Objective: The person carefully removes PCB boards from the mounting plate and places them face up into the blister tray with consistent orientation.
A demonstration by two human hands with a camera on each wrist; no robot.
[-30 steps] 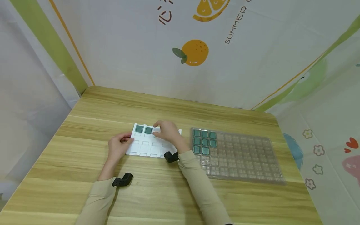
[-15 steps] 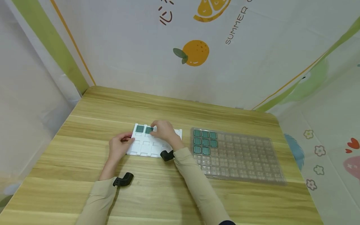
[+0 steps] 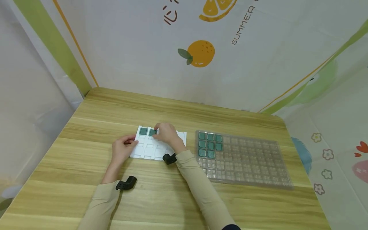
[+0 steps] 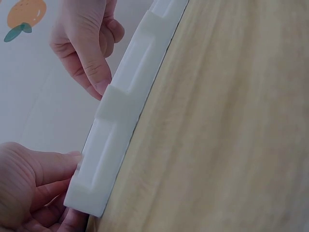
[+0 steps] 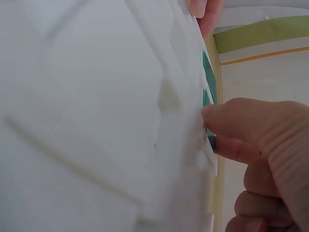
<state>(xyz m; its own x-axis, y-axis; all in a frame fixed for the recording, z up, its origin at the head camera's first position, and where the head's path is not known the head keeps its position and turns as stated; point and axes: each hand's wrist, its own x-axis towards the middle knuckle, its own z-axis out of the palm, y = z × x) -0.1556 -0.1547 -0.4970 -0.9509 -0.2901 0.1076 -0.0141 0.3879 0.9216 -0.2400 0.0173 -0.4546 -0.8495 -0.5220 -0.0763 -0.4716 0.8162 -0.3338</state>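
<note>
A white plastic tray [image 3: 143, 150] with shallow pockets lies on the table, two green square chips in its far row. My left hand [image 3: 122, 148] grips its left edge, thumb on top and fingers at the side and under it, as the left wrist view shows. My right hand [image 3: 168, 134] is over the far row. Its thumb and index finger pinch the second green chip [image 3: 152, 132], which sits at its pocket and is partly covered by the fingers. The first green chip [image 3: 143, 131] rests in the corner pocket to the left.
On the right lies a clear plastic tray [image 3: 250, 163] with many small pockets. Several green chips [image 3: 210, 145] fill its far left corner. The wooden table [image 3: 155, 198] ends at a printed curtain [image 3: 143, 57] behind.
My right hand has moved slightly left, from just beside the second chip onto it, and its fingers have come together on it. The left hand keeps its hold on the white tray.
</note>
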